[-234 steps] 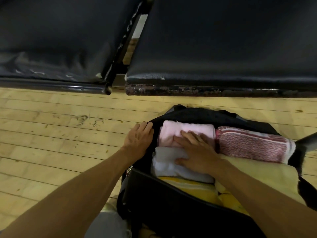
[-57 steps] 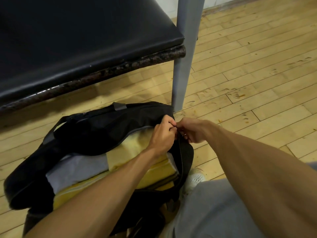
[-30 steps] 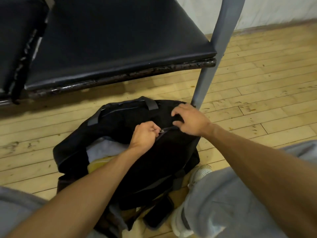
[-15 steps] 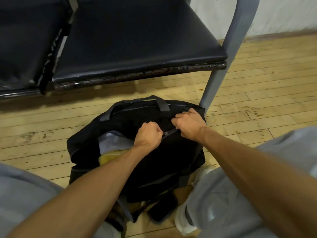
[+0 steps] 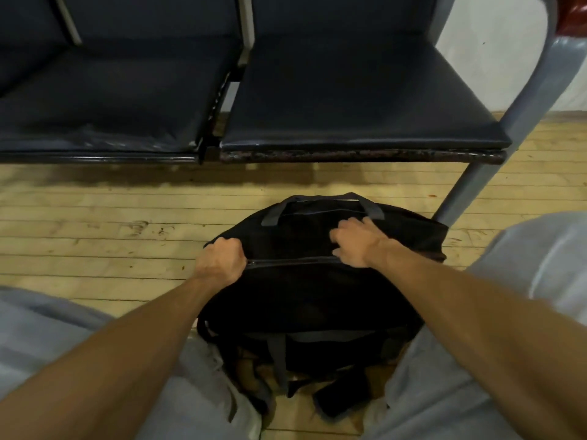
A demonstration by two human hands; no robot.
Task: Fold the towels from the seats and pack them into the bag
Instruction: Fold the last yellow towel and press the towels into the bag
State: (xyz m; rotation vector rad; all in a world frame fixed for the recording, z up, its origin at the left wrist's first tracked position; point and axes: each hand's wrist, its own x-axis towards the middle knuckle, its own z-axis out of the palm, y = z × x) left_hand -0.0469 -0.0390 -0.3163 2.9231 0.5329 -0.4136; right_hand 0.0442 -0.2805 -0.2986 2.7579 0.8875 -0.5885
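Contents of bag (image 5: 311,296) hidden. Fingers of left hand (image 5: 220,263) curl out of sight. Frame edge cuts left seat (image 5: 95,100).

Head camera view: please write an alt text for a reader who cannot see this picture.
A person's two hands hold a black bag that stands on a wooden floor, its zip closed between them. The left hand grips the zip's left end, the right hand grips the bag's top; two dark seats stand behind.
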